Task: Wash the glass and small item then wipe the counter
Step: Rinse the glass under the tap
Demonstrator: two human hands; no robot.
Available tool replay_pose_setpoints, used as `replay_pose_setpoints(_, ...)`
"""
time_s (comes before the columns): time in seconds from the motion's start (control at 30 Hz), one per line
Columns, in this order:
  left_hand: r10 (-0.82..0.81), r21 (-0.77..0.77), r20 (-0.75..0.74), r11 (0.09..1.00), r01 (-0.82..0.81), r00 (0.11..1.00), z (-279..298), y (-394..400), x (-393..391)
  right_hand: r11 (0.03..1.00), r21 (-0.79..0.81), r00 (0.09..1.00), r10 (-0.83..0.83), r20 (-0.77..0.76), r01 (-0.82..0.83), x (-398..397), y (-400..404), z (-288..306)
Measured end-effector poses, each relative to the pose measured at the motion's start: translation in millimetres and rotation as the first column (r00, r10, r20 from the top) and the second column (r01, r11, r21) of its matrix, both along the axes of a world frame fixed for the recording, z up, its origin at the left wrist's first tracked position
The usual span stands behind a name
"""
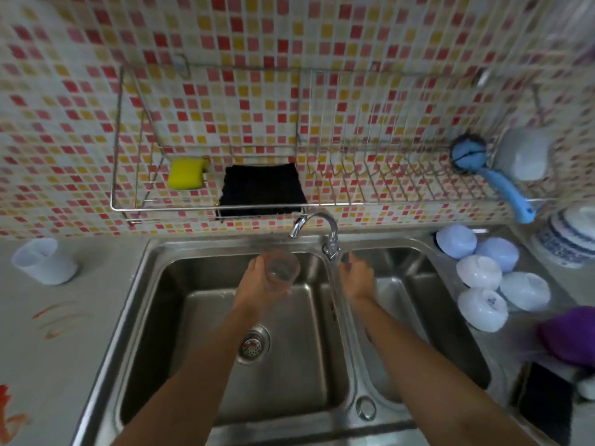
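Note:
My left hand [257, 286] grips a clear drinking glass [280, 267] over the left basin of the steel double sink [151, 284], just under the spout of the chrome faucet [317, 228]. The glass tilts with its mouth toward me. My right hand [357, 276] reaches to the faucet's base and handle at the divider between the basins; blur hides whether its fingers grip the handle. A yellow sponge [186, 172] and a black cloth [262, 189] lie on the wire wall rack [128, 206]. Orange smears [54, 320] mark the grey counter on the left.
A white plastic cup [45, 261] stands on the left counter. Several white and pale blue bowls [492, 284] lie upturned right of the sink. A blue brush [473, 159] and pale mug [523, 154] sit on the rack. A purple cloth [573, 336] and blue-patterned jar [566, 236] are far right.

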State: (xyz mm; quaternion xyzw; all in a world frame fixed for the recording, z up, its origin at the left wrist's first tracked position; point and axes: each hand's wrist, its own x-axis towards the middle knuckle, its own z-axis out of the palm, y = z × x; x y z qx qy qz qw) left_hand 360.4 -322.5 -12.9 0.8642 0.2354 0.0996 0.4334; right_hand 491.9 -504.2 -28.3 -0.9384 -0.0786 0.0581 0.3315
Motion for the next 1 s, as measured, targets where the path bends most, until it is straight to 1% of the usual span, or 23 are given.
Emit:
replay_pose_setpoints(0.1, 0.07, -0.056, -0.004, 0.996, -0.071, 0.998, -3, 0, 10, 0.997, 0.05, 0.998, 0.06, -0.035, -0.058, 35, 18, -6)
replay_pose_setpoints(0.2, 0.083, -0.058, -0.011, 0.995, -0.083, 0.997, -4, 1, 15, 0.993, 0.105, 0.995, 0.067, -0.077, -0.059, 48, 30, -12)
replay_pose_setpoints(0.27, 0.088, -0.032, -0.006, 0.996, -0.088, 0.996, -3, 2, 18, 0.997, 0.064, 0.997, 0.049, -0.054, -0.045, 53, 32, -16)
replay_pose_setpoints(0.33, 0.079, -0.049, 0.017, 0.996, -0.078, 0.997, -2, 2, 20, 0.999, 0.025, 0.998, 0.047, -0.05, -0.046, 57, 33, -18)
replay_pose_setpoints(0.47, 0.027, 0.005, 0.025, 1.0, -0.027, 0.999, -2, 1, 24, 0.987, -0.121, 0.995, 0.102, -0.019, -0.103, 58, 35, -20)
replay_pose_setpoints(0.67, 0.015, 0.009, 0.033, 1.0, -0.015, 0.999, -4, 0, 37, 0.976, -0.138, 0.986, 0.165, -0.033, -0.168, 63, 39, -25)
replay_pose_setpoints(0.83, -0.02, -0.076, 0.01, 0.997, 0.021, 1.0, 1, -7, 43, 0.969, -0.154, 0.981, 0.192, -0.03, -0.195, 65, 40, -31)
replay_pose_setpoints(1.0, -0.007, -0.149, 0.042, 0.989, 0.013, 0.999, -2, -15, 49, 0.957, -0.185, 0.975, 0.221, -0.038, -0.224, 67, 44, -39)
